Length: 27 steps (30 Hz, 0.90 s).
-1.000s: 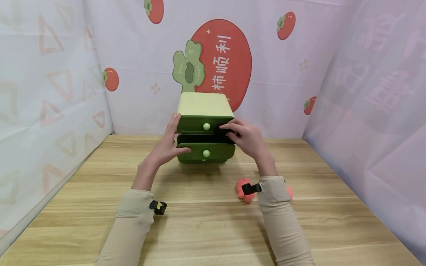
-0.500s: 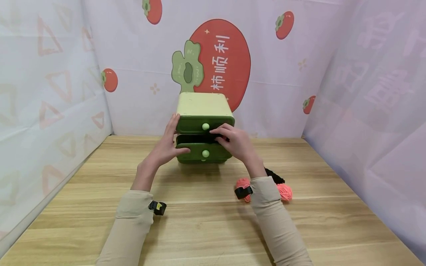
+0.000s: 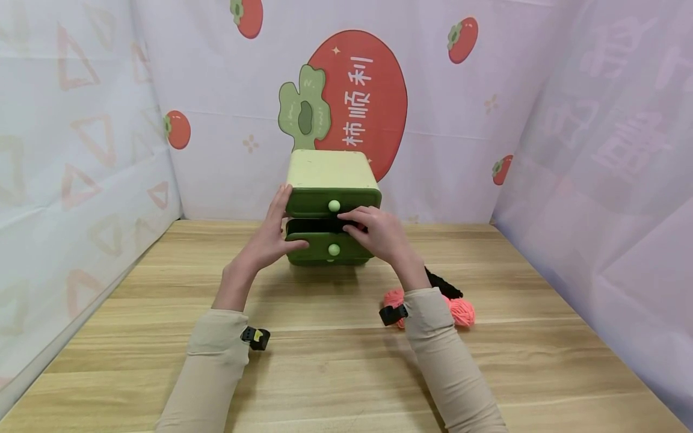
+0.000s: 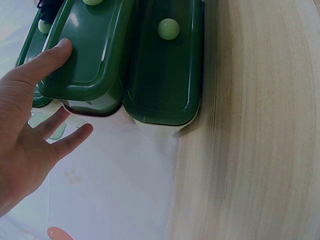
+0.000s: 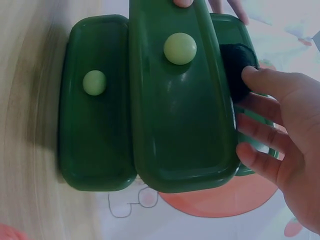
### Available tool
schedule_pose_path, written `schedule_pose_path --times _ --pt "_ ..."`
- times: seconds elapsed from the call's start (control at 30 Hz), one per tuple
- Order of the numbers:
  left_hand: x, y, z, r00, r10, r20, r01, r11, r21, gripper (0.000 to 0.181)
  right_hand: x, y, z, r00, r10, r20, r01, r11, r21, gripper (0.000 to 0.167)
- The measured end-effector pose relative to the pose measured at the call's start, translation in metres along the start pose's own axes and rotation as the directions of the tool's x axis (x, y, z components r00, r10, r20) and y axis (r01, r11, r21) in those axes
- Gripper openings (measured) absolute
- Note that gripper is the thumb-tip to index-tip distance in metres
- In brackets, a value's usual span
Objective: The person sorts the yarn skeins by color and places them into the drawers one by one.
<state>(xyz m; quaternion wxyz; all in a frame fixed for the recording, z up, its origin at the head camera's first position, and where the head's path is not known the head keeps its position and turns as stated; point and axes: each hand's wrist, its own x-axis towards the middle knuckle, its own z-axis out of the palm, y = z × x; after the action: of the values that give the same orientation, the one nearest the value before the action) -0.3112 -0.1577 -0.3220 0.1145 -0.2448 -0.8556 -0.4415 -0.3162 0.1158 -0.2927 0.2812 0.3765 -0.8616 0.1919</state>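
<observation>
A small cabinet (image 3: 331,169) with a pale yellow-green top and dark green drawers stands at the back of the table. Its middle drawer (image 3: 316,248) is pulled out; the drawers above and below look pushed in. My left hand (image 3: 261,242) steadies the cabinet's left side, with the thumb lying on the middle drawer's front and the fingers spread. At the right part of the drawer opening, my right hand (image 3: 381,236) pinches a dark, fuzzy bundle of yarn (image 5: 235,67) between thumb and fingers. The drawer's inside is dark, and its contents cannot be seen.
Pink yarn (image 3: 462,313) lies on the wooden table (image 3: 325,373) by the right forearm, partly hidden by the sleeve. Beside it is a black yarn bundle (image 3: 446,285). Printed cloth walls (image 3: 227,174) enclose the table at the back and both sides.
My right hand has moved left and slightly down along the drawer opening, uncovering more of the yarn on the table. The left hand has stayed in place.
</observation>
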Motion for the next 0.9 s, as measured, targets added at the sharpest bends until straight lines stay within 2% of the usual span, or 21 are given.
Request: schedule_pose_path --times 0.23,0.5,0.9 --pt "0.0 0.0 0.0 1.0 -0.008 0.001 0.008 1.0 -0.005 0.118 0.0 -0.001 -0.003 1.0 0.013 0.023 -0.014 0.999 0.033 0.02" --pt "0.001 0.002 0.0 1.0 -0.008 0.004 0.008 1.0 -0.005 0.118 -0.003 0.008 -0.013 0.999 0.031 0.01 -0.032 0.996 0.083 0.018" --pt "-0.001 0.002 0.0 1.0 -0.017 0.004 0.017 1.0 0.009 0.118 -0.013 0.024 -0.03 0.986 0.149 0.072 -0.155 0.985 0.077 0.019"
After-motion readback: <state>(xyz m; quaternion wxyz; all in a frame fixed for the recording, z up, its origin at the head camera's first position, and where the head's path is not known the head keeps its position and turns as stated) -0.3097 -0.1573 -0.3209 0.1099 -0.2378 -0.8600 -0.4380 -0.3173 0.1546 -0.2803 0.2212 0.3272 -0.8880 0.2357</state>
